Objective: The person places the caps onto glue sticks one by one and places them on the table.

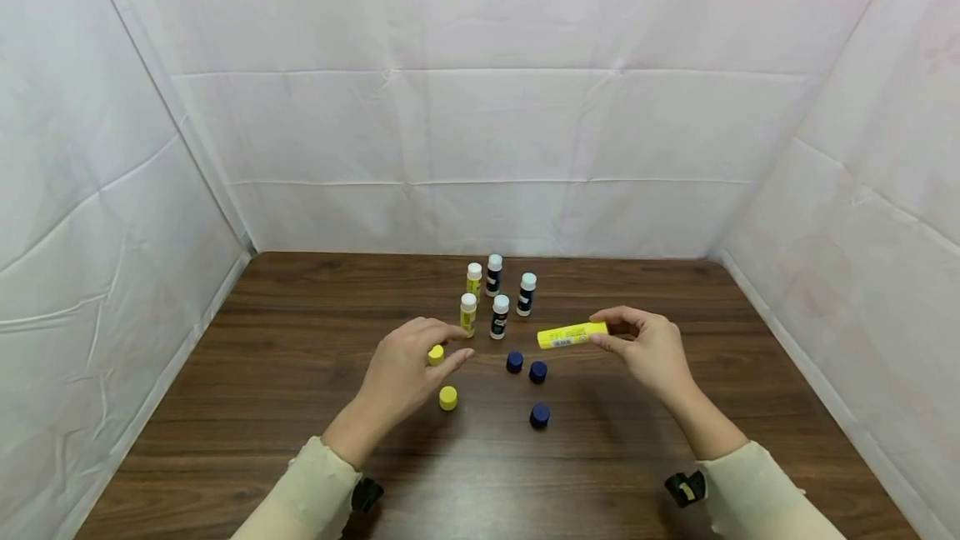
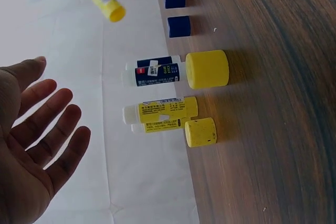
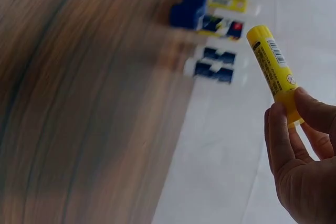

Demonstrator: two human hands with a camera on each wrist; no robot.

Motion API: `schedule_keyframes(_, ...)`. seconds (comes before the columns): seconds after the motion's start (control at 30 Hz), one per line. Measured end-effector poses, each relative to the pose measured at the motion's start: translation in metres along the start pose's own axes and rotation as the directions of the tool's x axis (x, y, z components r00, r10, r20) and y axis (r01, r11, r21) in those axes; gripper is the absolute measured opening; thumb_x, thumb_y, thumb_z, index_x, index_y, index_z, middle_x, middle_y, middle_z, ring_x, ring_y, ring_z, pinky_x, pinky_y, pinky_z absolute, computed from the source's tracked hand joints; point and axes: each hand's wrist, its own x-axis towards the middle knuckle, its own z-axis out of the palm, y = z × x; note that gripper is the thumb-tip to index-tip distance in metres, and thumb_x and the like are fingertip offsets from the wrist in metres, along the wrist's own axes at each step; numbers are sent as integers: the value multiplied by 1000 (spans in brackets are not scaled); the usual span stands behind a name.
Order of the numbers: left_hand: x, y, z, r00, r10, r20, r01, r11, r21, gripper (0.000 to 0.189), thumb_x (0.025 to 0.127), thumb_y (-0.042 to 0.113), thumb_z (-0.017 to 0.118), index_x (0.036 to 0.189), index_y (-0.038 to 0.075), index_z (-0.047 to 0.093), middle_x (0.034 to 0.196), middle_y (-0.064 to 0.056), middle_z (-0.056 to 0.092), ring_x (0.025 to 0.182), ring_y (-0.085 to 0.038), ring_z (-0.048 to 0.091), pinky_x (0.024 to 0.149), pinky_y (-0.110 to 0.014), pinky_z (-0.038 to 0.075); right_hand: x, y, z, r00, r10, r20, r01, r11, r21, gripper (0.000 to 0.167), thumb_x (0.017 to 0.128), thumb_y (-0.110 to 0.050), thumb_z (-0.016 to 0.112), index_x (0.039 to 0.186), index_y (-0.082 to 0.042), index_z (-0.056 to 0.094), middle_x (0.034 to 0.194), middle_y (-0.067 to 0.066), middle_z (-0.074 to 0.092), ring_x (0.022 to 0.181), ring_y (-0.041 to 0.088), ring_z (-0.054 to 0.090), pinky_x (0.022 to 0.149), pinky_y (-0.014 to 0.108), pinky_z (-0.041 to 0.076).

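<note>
My right hand (image 1: 648, 348) pinches one end of a yellow glue stick (image 1: 562, 335) between thumb and fingers. The stick lies nearly level above the table, its other end pointing left; its printed label and barcode show in the right wrist view (image 3: 274, 61). My left hand (image 1: 408, 365) holds nothing, its fingers relaxed and parted from the thumb. Beside and partly behind it is a yellow cap (image 1: 436, 356), and a second yellow cap (image 1: 447, 398) sits nearer me. Just beyond its fingertips stands a yellow glue stick (image 1: 468, 319) with a white top.
Another white-topped yellow glue stick (image 1: 474, 282) and three navy ones, the nearest a navy glue stick (image 1: 499, 319), stand upright toward the back. Three dark blue caps, one a blue cap (image 1: 539, 416), lie between my hands. White sheeting (image 1: 480, 123) encloses the wooden table (image 1: 300, 340).
</note>
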Motion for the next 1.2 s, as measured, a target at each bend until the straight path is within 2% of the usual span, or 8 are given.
schedule_keyframes(0.13, 0, 0, 0, 1000, -27, 14, 27, 1000, -3, 20, 89, 30, 80, 107, 20, 78, 101, 5, 75, 91, -15, 68, 74, -32, 57, 1, 16, -8, 1000, -1, -9, 1, 997, -77, 24, 87, -17, 81, 110, -14, 77, 102, 7, 75, 90, 23, 71, 63, 27, 56)
schedule_keyframes(0.3, -1, 0, 1, 998, -50, 24, 50, 999, 16, 24, 88, 31, 81, 108, 18, 78, 99, 5, 75, 84, -11, 64, 67, -29, 53, 4, 32, -21, 999, -22, -30, 17, 990, -140, 25, 86, -15, 82, 110, -10, 76, 100, 10, 75, 88, 25, 73, 61, 25, 56)
schedule_keyframes(0.57, -1, 0, 1, 998, -61, 34, 60, 997, 51, 23, 89, 32, 80, 108, 20, 77, 97, 7, 75, 80, -7, 60, 65, -26, 51, 13, 53, -48, 1000, -6, -25, 0, 968, -250, 31, 87, -15, 82, 113, -2, 70, 106, 20, 74, 94, 36, 73, 71, 44, 61)
schedule_keyframes(0.77, -2, 1, 1, 995, -90, 47, 87, 995, 56, 24, 89, 33, 80, 108, 20, 77, 96, 7, 75, 79, -6, 57, 65, -26, 49, 21, 72, -66, 999, -46, -10, 39, 929, -368, 30, 87, -15, 81, 111, 0, 70, 104, 21, 74, 91, 37, 71, 74, 52, 57)
schedule_keyframes(1.0, -2, 2, 0, 986, -152, 70, 148, 988, 52, 21, 91, 32, 79, 108, 20, 77, 98, 7, 74, 81, -7, 57, 69, -28, 52, 31, 94, -82, 997, -76, 4, 70, 894, -443, 28, 88, -13, 80, 110, 1, 70, 96, 20, 73, 79, 31, 67, 65, 48, 55)
schedule_keyframes(1.2, -3, 0, -1, 984, -159, 77, 154, 986, 66, 19, 91, 33, 78, 107, 21, 77, 96, 8, 73, 78, -6, 55, 69, -27, 51, 44, 111, -95, 998, -62, 24, 66, 883, -465, 28, 88, -10, 79, 111, 4, 70, 94, 22, 72, 75, 30, 65, 61, 46, 53)
